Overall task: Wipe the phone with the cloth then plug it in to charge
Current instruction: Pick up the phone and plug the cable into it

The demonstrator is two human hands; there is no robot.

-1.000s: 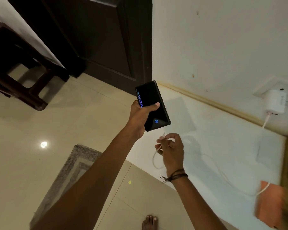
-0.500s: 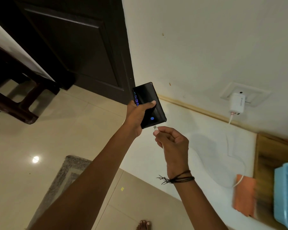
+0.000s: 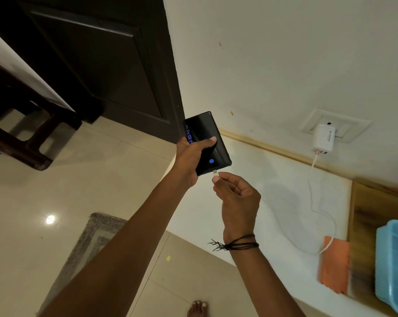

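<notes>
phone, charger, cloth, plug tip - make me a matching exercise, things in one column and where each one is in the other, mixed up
Things:
1. phone
2. charger
3. cloth
4. plug tip

Places:
A. in the wall socket
B. lying on the white surface beside the blue tray
C. gripped in the left hand
D. pinched in the right hand's fingers, just at the phone's lower edge

Pairs: 1-C, 2-A, 3-B, 4-D

White counter (image 3: 273, 179) bearing orange cloth (image 3: 334, 264), cable (image 3: 317, 207).
</notes>
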